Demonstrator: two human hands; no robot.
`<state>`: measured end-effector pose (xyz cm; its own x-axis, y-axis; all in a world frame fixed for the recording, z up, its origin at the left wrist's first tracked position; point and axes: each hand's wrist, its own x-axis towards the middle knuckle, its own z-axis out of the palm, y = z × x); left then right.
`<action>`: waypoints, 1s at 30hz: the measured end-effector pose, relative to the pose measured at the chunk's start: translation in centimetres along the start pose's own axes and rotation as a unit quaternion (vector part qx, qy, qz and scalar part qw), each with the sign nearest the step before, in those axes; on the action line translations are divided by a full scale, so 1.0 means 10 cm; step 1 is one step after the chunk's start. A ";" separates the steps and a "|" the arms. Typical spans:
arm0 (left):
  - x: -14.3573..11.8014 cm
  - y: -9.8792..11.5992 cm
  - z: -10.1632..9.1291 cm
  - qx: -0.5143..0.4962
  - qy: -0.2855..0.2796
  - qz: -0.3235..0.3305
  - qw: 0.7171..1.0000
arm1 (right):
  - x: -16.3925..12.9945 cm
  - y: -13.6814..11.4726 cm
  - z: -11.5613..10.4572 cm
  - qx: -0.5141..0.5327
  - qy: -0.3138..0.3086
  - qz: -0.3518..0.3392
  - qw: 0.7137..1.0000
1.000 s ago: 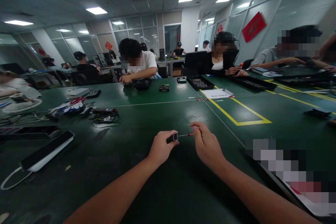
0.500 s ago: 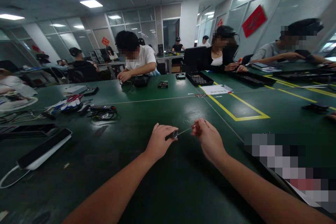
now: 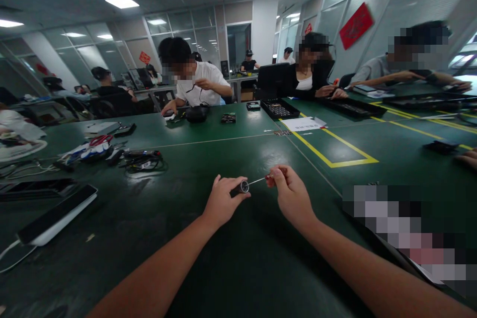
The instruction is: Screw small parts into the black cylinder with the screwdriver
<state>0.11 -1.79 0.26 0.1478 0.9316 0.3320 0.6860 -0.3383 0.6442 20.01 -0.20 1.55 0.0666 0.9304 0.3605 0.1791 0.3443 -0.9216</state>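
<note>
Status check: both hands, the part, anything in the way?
Left hand gripping small black cylinder. Right hand pinching thin screwdriver, tip at cylinder's end. Both above green table; nothing between the hands.

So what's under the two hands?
Bare green table lies under the left hand, which holds a small black cylinder, and the right hand, pinching a thin tool. The spots right beneath the palms are hidden.
</note>
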 end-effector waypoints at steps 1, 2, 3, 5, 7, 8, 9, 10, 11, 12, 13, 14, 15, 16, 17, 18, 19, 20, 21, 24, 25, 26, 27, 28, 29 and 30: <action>0.00 0.00 0.00 0.001 0.001 -0.001 1.000 | -0.01 0.00 -0.01 -0.002 -0.007 -0.008 1.000; 0.00 -0.01 0.00 0.002 0.002 -0.002 1.000 | -0.01 0.00 -0.02 -0.002 -0.019 -0.016 1.000; 0.00 -0.02 0.00 0.002 0.005 -0.005 1.000 | -0.01 0.00 -0.03 -0.001 -0.034 -0.024 0.999; 0.01 -0.03 0.00 0.002 0.014 -0.010 1.000 | -0.02 0.00 -0.06 -0.001 -0.069 -0.039 0.997; 0.02 -0.04 -0.01 0.002 0.025 -0.015 1.000 | -0.03 -0.01 -0.09 -0.010 -0.091 -0.052 0.994; 0.02 -0.04 -0.01 0.003 0.029 -0.016 0.999 | -0.04 -0.03 -0.09 -0.016 -0.095 -0.056 0.994; 0.02 -0.04 -0.01 0.004 0.031 -0.016 0.999 | -0.04 -0.04 -0.09 -0.024 -0.094 -0.057 0.994; 0.02 -0.04 0.00 0.006 0.030 -0.014 0.999 | -0.05 -0.06 -0.09 -0.032 -0.092 -0.057 0.994; 0.02 -0.04 0.00 0.009 0.027 -0.012 1.000 | -0.06 -0.08 -0.08 -0.044 -0.087 -0.056 0.994; 0.01 -0.04 0.01 0.011 0.022 -0.009 1.000 | -0.07 -0.10 -0.07 -0.060 -0.080 -0.054 0.993; 0.01 -0.04 0.02 0.014 0.017 -0.006 1.000 | -0.08 -0.12 -0.06 -0.080 -0.071 -0.054 0.993; 0.00 -0.04 0.02 0.017 0.013 -0.003 1.000 | -0.09 -0.13 -0.05 -0.101 -0.060 -0.055 0.992; 0.00 -0.04 0.02 0.019 0.009 0.001 1.000 | -0.09 -0.14 -0.05 -0.123 -0.049 -0.058 0.990; -0.01 -0.03 0.02 0.020 0.005 0.004 1.000 | -0.10 -0.14 -0.05 -0.139 -0.040 -0.063 0.987; -0.01 -0.03 0.02 0.021 0.003 0.006 1.000 | -0.11 -0.15 -0.04 -0.149 -0.035 -0.069 0.986; -0.01 -0.03 0.02 0.022 0.001 0.009 1.000 | -0.12 -0.14 -0.04 -0.154 -0.032 -0.073 0.985; -0.01 -0.02 0.02 0.022 0.001 0.010 1.000 | -0.12 -0.14 -0.04 -0.156 -0.031 -0.076 0.984; -0.01 -0.02 0.02 0.021 0.002 0.011 1.000 | -0.13 -0.13 -0.04 -0.155 -0.029 -0.078 0.984; -0.01 -0.02 0.02 0.021 0.004 0.010 1.000 | -0.13 -0.12 -0.05 -0.152 -0.028 -0.078 0.985; -0.01 -0.03 0.02 0.021 0.007 0.003 1.000 | -0.11 -0.12 -0.06 -0.144 -0.037 -0.072 0.986; -0.01 -0.03 0.03 0.021 0.005 0.001 1.000 | -0.10 -0.12 -0.06 -0.146 -0.042 -0.070 0.986; -0.01 -0.03 0.03 0.020 0.003 -0.001 1.000 | -0.09 -0.13 -0.07 -0.154 -0.048 -0.067 0.985; -0.01 -0.03 0.03 0.019 0.002 -0.003 1.000 | -0.07 -0.13 -0.07 -0.165 -0.052 -0.064 0.983; -0.01 -0.02 0.03 0.018 0.001 -0.004 1.000 | -0.07 -0.14 -0.07 -0.176 -0.053 -0.062 0.981; -0.01 -0.02 0.03 0.017 0.001 -0.005 1.000 | -0.06 -0.14 -0.07 -0.186 -0.052 -0.059 0.979; -0.01 -0.02 0.03 0.016 0.001 -0.007 1.000 | -0.06 -0.14 -0.07 -0.192 -0.049 -0.054 0.979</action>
<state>0.15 -1.76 -0.12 0.1374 0.9359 0.3244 0.7108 -0.3213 0.6258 20.38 -1.35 2.76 -0.0649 0.9051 0.4202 0.5367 0.3866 -0.7500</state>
